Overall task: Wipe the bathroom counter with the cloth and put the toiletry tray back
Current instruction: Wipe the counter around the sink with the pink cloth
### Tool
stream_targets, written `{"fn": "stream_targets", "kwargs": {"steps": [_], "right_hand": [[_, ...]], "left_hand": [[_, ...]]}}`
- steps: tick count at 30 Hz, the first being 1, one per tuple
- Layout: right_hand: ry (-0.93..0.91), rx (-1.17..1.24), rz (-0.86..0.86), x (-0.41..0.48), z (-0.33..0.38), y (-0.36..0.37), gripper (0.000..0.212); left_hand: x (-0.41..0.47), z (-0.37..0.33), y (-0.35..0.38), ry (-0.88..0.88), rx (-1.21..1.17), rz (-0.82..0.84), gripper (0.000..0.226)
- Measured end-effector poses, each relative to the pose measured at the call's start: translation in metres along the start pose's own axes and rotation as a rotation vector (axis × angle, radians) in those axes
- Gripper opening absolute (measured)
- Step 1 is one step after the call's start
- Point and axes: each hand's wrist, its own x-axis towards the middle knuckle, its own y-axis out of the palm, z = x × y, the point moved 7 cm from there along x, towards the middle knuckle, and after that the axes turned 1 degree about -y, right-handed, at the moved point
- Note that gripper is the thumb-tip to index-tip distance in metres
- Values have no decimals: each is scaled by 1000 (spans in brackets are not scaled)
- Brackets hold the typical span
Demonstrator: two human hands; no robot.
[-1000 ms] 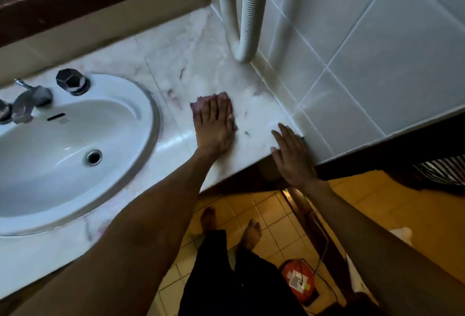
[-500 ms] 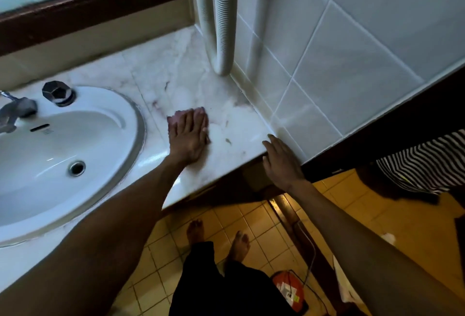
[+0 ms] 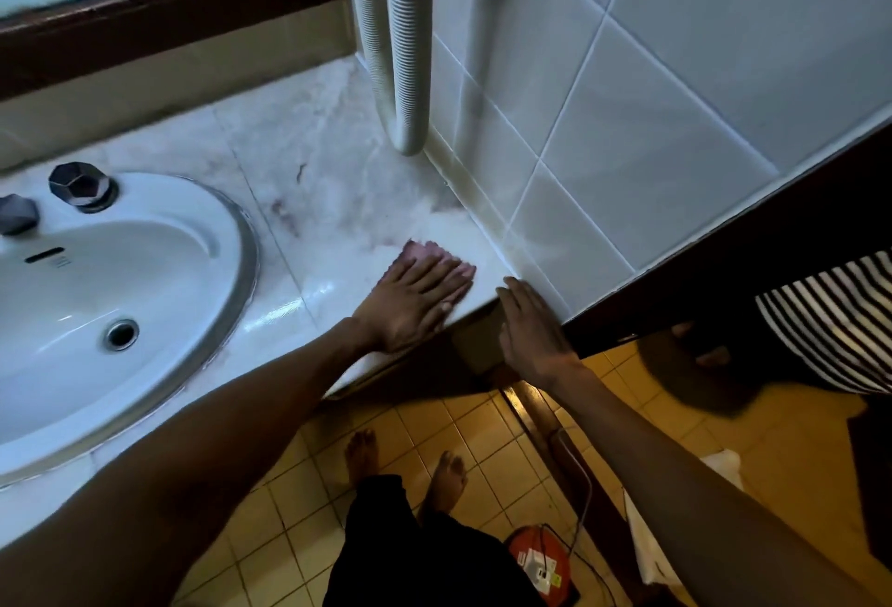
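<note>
Marble counter [image 3: 309,181]: pale, veined in grey with a few reddish-brown marks, glossy and wet-looking near its front edge. Set into it, an oval white ceramic basin [image 3: 96,297] with a metal rim and a round metal drain [image 3: 121,334]. Faceted dark tap knob [image 3: 79,184] on the basin's back ledge.

Cloth [image 3: 425,253]: pink, with a nubbly pile and a zigzag edge, lying flat on the counter close to the front right corner. Only its far edge shows beyond the fingertips.

Left hand [image 3: 415,300]: palm down on the cloth, fingers straight and close together, pressing it to the marble.

Right hand [image 3: 531,331]: flat and open against the counter's right end where it meets the wall, fingers extended and together, holding nothing.

Wall tiles [image 3: 627,123]: large, smooth, white, with pale grout lines. Two ribbed white hoses [image 3: 400,41] hang side by side in the corner, joined in a U-bend just above the counter.

Floor [image 3: 482,418]: small square yellow tiles. Bare feet and dark trousers visible below. Round orange object [image 3: 536,563] with a cable lies on the floor. Striped black-and-white fabric [image 3: 830,321] at the right edge.

Toiletry tray: not in view.
</note>
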Motion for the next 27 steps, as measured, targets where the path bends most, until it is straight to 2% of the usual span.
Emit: {"fn": "stream_targets", "kwargs": {"steps": [2, 5, 7, 9, 12, 15, 17, 22, 25, 27], "right_hand": [[-6, 6, -18, 2, 0, 0, 60], [-9, 60, -56, 7, -1, -2, 56], [-21, 84, -94, 11, -1, -3, 53], [-35, 95, -124, 14, -1, -4, 51], [-52, 125, -176, 16, 1, -7, 47], [-82, 118, -255, 18, 4, -10, 41], [-93, 98, -285, 23, 9, -10, 37], [-187, 108, -280, 62, 38, -3, 34], [-226, 126, -261, 99, 62, 0, 34], [-244, 126, -241, 125, 80, -1, 34]], "left_hand": [[10, 24, -3, -94, -6, 4, 57], [45, 53, -13, -524, -150, -38, 58], [66, 45, -13, -675, -239, -49, 60], [79, 21, -10, -620, -241, -15, 61], [73, -7, -2, -384, -170, 13, 63], [46, -2, -4, -203, -131, -10, 62], [22, 20, -8, -175, -85, -43, 60], [-17, 119, -17, -360, -21, -71, 57], [-22, 182, -30, -612, -145, -89, 61], [-21, 200, -32, -770, -194, -135, 60]]}}
